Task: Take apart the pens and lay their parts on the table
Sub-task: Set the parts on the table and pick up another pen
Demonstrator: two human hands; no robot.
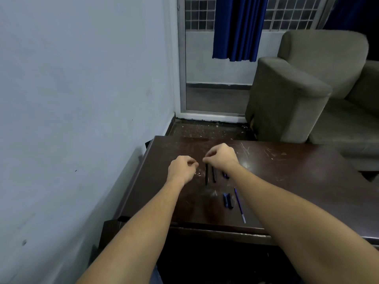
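"At the far left, what borders the table?"
"A pale wall (82,99). The dark brown table (287,181) stands against it, and its top is scratched."
"And the person's left hand?"
"The left hand (182,169) is over the left part of the table, fingers curled in and thumb against the forefinger. Whether anything tiny sits in that pinch cannot be told."
"The right hand?"
"The right hand (221,157) is just beside it, a little farther back, with a narrow gap between the two. Its fingertips (205,160) are drawn together and point toward the left hand. What they nip, if anything, is too small to tell."
"Where are the pens?"
"Under the right hand, two lie side by side on the tabletop, pointing away from the person: a black pen (206,174) and a second pen (214,174) just to its right. A bluish piece (225,175) shows beside them, partly hidden by the right forearm."
"Any loose parts?"
"Nearer the person, two short dark pieces (228,200) lie close together, one with blue on it. Right of them a thin refill (240,204) lies slanted, its pale tip toward the table's near edge."
"Farther right?"
"A blue curtain (239,27) hangs at the window behind, and a grey armchair (303,95) stands beyond the table."
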